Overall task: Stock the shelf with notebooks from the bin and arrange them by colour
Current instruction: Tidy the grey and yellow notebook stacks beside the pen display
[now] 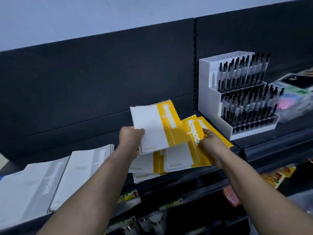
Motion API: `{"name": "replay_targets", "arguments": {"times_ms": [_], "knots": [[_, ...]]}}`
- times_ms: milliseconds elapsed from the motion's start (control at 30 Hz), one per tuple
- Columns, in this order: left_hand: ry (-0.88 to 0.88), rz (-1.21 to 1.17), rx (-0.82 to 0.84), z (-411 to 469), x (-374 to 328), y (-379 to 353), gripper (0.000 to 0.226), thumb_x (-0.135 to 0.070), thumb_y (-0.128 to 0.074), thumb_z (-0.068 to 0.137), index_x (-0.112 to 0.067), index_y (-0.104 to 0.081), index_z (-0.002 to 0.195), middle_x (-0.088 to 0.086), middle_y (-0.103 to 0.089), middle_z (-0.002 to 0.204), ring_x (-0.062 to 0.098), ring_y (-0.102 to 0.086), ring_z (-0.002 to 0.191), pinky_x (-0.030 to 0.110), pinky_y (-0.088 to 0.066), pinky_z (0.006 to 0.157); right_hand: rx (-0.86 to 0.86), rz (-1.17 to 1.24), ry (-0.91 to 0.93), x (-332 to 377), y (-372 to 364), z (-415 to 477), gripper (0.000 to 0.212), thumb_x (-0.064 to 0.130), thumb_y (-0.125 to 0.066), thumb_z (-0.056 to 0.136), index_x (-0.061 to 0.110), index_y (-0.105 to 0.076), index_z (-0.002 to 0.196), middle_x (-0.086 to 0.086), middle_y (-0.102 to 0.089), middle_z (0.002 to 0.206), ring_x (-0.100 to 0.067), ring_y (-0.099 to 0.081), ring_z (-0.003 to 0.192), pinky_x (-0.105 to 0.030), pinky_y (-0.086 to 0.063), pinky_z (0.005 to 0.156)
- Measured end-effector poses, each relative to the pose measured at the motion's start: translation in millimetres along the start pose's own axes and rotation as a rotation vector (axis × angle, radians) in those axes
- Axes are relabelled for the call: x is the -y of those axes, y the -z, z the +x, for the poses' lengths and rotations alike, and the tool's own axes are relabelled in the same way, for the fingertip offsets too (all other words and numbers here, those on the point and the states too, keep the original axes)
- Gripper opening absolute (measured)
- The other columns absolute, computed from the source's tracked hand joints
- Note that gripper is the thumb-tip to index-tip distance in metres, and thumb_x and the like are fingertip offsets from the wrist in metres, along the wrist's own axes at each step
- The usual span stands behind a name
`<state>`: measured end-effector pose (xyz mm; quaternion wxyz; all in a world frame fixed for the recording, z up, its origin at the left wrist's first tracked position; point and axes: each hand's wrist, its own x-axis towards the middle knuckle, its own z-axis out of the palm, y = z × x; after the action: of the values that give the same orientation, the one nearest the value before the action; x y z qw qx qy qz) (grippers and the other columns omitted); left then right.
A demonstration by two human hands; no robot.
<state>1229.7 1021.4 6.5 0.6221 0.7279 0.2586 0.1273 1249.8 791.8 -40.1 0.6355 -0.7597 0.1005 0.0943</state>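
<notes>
My left hand (131, 135) grips a yellow-and-white notebook (157, 124) by its white end and holds it tilted above the dark shelf (264, 138). My right hand (209, 141) pinches the edge of another yellow notebook (193, 129), which leans on a fanned pile of yellow notebooks (176, 161) on the shelf. Left of them, grey-and-white notebooks (42, 182) lie in overlapping stacks on the same shelf. The bin is out of view.
A white tiered pen display (240, 99) full of black pens stands right of the yellow pile, past the shelf upright. Packaged goods (294, 97) sit at the far right. Lower shelves hold price tags (128, 195) and small bottles (152, 223).
</notes>
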Motion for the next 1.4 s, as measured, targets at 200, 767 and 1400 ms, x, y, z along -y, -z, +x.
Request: {"name": "replay_targets", "arguments": {"times_ms": [200,767,1400], "knots": [[-0.173,0.615,0.29,-13,21,-39,0.024,-0.027,-0.068,0.078,-0.003,-0.063,0.075,0.017,-0.072,0.084,0.032,-0.07,0.08,0.043,-0.06,0.071,0.004,0.03,-0.007,0,0,-1,0.069,0.015,-0.06,0.092,0.019,-0.023,0.151,-0.009,-0.037,0.15,-0.031,-0.046,0.129,-0.04,-0.043,0.101],[-0.124,0.802,-0.078,24,20,52,0.03,-0.029,-0.068,0.085,-0.001,-0.061,0.095,0.014,-0.068,0.098,0.031,-0.065,0.09,0.03,-0.046,0.066,0.022,0.119,0.019,4,-14,1,0.069,-0.003,-0.057,0.09,0.022,-0.027,0.147,-0.011,-0.057,0.12,-0.033,-0.061,0.096,-0.047,-0.054,0.081],[-0.041,1.009,0.111,11,27,34,0.053,-0.053,-0.078,0.071,-0.015,-0.055,0.099,-0.003,-0.062,0.095,0.02,-0.064,0.092,0.028,-0.047,0.066,-0.014,0.222,0.02,-2,4,4,0.059,-0.009,-0.053,0.09,0.018,-0.037,0.14,-0.011,-0.061,0.117,-0.027,-0.06,0.086,-0.038,-0.05,0.073]]}}
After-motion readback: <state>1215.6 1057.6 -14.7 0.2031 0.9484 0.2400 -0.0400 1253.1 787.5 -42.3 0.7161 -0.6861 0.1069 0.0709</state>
